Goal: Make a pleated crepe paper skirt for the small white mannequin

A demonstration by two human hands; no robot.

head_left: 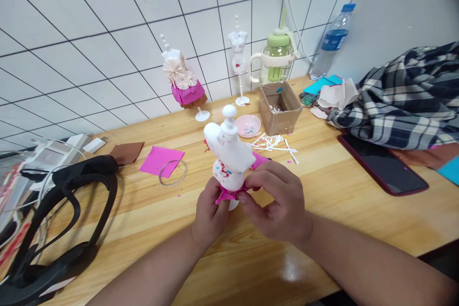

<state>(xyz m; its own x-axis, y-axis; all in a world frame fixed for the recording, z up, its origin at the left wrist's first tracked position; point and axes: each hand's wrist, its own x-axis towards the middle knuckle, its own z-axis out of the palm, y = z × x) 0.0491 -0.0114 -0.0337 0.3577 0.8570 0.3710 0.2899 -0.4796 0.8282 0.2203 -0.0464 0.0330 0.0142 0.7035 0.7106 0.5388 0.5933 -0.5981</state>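
White mannequin mid-frame, long axis near upright, neck toward top. Both hands at its lower end, about equally near: left hand clamped round it from lower left, right hand pinching pink cloth from lower right.

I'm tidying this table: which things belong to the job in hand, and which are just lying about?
Likely the job's:
- held white mannequin
- gathered magenta piece
- magenta square
- pink dish

Seemingly lying about:
- smartphone
- plaid cloth
- water bottle
- green-lidded cup
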